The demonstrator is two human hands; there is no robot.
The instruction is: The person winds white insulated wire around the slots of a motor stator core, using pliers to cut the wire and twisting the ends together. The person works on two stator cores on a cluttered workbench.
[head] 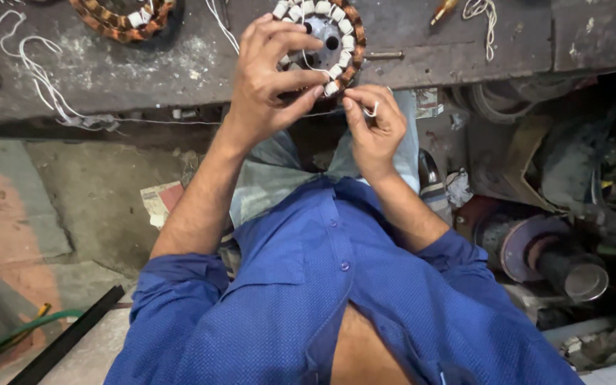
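Note:
A round motor stator [340, 28] with copper windings and white sleeves around its rim lies at the near edge of a worn workbench [144, 64]. My left hand [269, 75] grips the stator's near side, fingers curled over it. Beside it, my right hand [372, 125] pinches a thin white string [372, 110] at the stator's lower edge. The string runs left along the bench edge. My blue shirt fills the lower middle of the view.
A second wound stator [122, 16] sits at the bench's far left, with loose white strings [37, 71] nearby. A screwdriver [442, 10] and a bolt [383, 55] lie to the right. Metal motor parts [550, 249] crowd the floor at right; a black bar [73, 335] lies lower left.

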